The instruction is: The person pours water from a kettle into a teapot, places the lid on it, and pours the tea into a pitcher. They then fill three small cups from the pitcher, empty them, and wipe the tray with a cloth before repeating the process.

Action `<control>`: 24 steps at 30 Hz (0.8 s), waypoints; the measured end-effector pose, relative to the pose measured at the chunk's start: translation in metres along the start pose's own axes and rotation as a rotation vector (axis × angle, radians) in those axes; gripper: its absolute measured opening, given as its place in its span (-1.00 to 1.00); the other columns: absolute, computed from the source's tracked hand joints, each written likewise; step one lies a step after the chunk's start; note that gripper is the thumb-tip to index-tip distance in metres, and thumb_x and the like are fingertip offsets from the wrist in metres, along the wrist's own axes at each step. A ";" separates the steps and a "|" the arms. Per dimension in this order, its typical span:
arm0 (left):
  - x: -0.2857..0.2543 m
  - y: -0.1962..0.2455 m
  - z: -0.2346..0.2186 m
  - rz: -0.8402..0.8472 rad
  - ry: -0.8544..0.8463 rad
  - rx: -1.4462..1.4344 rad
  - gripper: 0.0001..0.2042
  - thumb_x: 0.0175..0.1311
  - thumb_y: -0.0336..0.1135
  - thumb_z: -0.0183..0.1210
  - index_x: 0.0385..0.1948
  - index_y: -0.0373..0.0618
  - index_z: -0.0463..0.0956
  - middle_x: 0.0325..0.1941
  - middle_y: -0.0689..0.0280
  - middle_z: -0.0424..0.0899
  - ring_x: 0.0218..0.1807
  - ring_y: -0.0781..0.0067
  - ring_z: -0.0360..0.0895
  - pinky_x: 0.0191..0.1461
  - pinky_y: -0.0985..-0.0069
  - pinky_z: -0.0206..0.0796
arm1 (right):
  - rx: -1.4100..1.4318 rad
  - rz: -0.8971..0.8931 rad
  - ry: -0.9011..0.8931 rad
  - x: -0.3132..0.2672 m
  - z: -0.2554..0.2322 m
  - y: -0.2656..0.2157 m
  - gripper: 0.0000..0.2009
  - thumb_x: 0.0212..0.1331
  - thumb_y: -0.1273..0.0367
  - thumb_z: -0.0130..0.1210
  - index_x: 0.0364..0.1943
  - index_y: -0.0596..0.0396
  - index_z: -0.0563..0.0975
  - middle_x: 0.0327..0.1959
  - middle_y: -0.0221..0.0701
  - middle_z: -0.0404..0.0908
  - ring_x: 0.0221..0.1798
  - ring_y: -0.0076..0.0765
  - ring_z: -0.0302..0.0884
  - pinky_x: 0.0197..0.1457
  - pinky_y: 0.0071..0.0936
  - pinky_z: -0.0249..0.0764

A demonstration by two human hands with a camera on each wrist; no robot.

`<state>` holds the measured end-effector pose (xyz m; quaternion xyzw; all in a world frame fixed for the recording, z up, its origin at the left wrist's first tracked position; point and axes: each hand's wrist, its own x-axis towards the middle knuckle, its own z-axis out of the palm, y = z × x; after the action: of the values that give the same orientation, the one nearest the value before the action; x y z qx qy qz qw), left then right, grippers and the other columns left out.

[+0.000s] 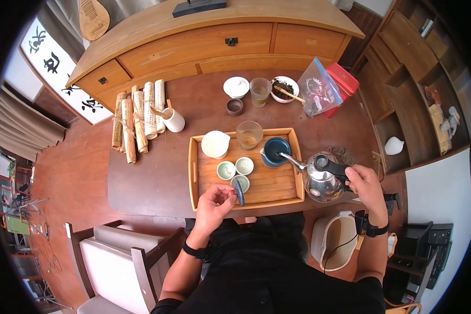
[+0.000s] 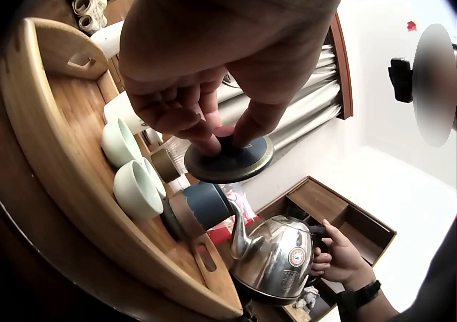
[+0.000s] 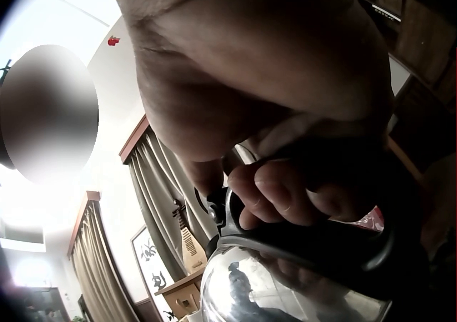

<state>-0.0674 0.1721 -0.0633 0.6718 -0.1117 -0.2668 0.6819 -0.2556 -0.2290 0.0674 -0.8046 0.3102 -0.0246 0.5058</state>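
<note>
My left hand point(image 1: 214, 208) pinches the knob of a small dark blue lid point(image 2: 250, 159) between thumb and fingers. It holds the lid tilted on edge over the tray's near side. My right hand point(image 1: 370, 191) grips the black handle of a shiny steel kettle point(image 1: 319, 183), fingers wrapped round it in the right wrist view. The kettle's spout reaches over the open mouth of a blue pot point(image 1: 273, 163) at the tray's right. Three pale green cups point(image 1: 226, 170) sit close together near the left hand, the nearest one partly behind the lid.
The wooden tray point(image 1: 192, 180) also bears a white pitcher point(image 1: 215, 144) and a glass pitcher point(image 1: 249, 135). Behind stand a lidded white bowl point(image 1: 236, 87), a tall glass point(image 1: 260, 93), a dish of dark leaves point(image 1: 284, 89) and a plastic bag point(image 1: 319, 89). Rolled scrolls point(image 1: 127, 131) lie left.
</note>
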 end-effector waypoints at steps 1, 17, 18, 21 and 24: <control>0.000 0.000 0.000 -0.003 0.000 0.001 -0.80 0.50 -0.49 0.46 0.06 -0.23 0.71 -0.14 0.51 0.77 -0.16 0.76 0.58 -0.03 0.67 0.46 | 0.008 0.004 -0.002 0.000 0.000 0.001 -0.44 0.61 -0.04 0.30 -0.41 0.19 0.64 -0.57 -0.53 0.51 -0.46 -0.66 0.36 -0.37 -0.49 0.26; 0.001 0.002 -0.001 -0.020 -0.038 0.044 -0.80 0.53 -0.52 0.42 0.08 -0.25 0.67 -0.06 0.44 0.79 -0.06 0.70 0.67 0.13 0.62 0.55 | 0.031 0.025 -0.015 0.000 -0.001 0.001 -0.48 0.64 0.02 0.29 -0.42 0.15 0.61 -0.59 -0.57 0.47 -0.46 -0.66 0.38 -0.31 -0.51 0.37; 0.000 0.002 -0.001 -0.018 -0.039 0.039 -0.80 0.53 -0.52 0.42 0.08 -0.25 0.67 -0.06 0.44 0.79 -0.06 0.70 0.66 0.12 0.63 0.55 | 0.031 0.025 -0.017 0.000 -0.001 0.000 -0.48 0.64 0.02 0.29 -0.42 0.15 0.61 -0.59 -0.57 0.47 -0.46 -0.66 0.38 -0.31 -0.51 0.37; 0.000 0.003 0.000 -0.013 -0.038 0.025 -0.79 0.53 -0.51 0.43 0.09 -0.25 0.67 -0.07 0.44 0.79 -0.06 0.70 0.66 0.11 0.63 0.53 | 0.038 0.033 -0.015 0.000 0.001 -0.002 -0.50 0.64 0.04 0.29 -0.42 0.15 0.60 -0.57 -0.59 0.46 -0.47 -0.69 0.34 -0.34 -0.52 0.31; 0.000 0.008 0.002 -0.008 -0.039 0.010 -0.79 0.53 -0.51 0.43 0.09 -0.25 0.67 -0.08 0.45 0.79 -0.07 0.70 0.65 0.10 0.62 0.52 | 0.018 0.005 -0.045 0.002 -0.002 0.007 -0.53 0.69 0.04 0.22 -0.36 0.11 0.59 -0.56 -0.60 0.46 -0.51 -0.75 0.28 -0.44 -0.58 0.15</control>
<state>-0.0668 0.1704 -0.0557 0.6703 -0.1236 -0.2822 0.6751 -0.2576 -0.2340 0.0624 -0.7996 0.3004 -0.0081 0.5199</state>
